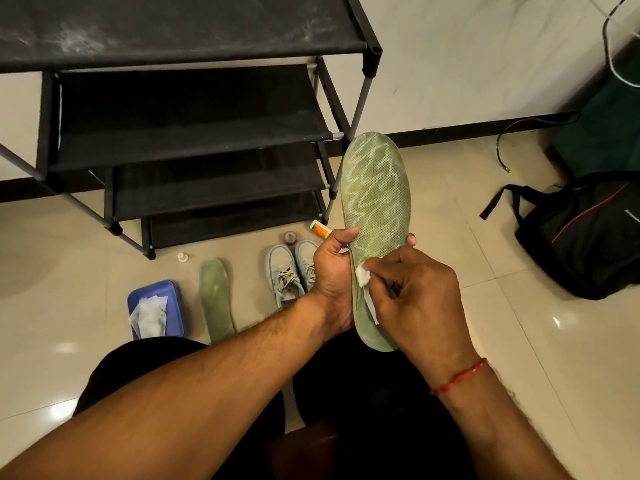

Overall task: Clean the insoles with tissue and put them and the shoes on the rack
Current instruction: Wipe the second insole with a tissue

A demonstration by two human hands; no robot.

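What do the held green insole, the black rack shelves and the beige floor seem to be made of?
Green mesh-faced insole: woven fabric over what is likely foam, given the fine grid texture. Black rack shelves: thin matte fabric, probably non-woven, with dusty streaks, on grey tubes that seem to be metal. Beige floor: glossy tile, shown by the grout lines and light reflections.

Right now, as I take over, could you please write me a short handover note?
Hands: the left hand grips the held insole upright; the right hand pinches a tissue against its lower half, so wiping is under way.
The second insole lies on the floor between the tissue box and the shoes.
Nothing of the job is on the rack yet.
Left: finish this insole, check the second, then rack both insoles and the shoes.
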